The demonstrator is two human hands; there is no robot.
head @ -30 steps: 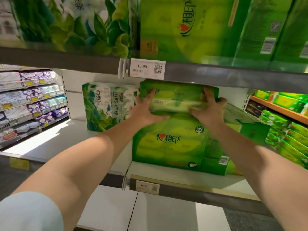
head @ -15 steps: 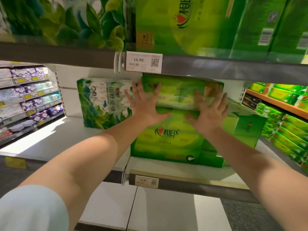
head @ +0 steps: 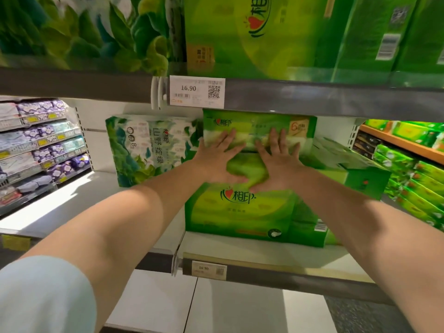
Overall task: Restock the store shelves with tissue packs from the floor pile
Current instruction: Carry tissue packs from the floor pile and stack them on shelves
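Here both hands (head: 249, 162) (flat) press the top tissue pack (head: 259, 127).

Bare forearms, one pale blue short sleeve

At the lower left of the frame a pale blue, smooth fabric short sleeve (head: 40, 296) covers the left upper arm and ends above the elbow. Both forearms are uncovered. The left hand (head: 217, 162) and the right hand (head: 280, 164), at the centre of the frame, wear no gloves, rings or watch; no sleeve shows on the right arm.

Head view, close, facing shelf (head: 264, 257) front.
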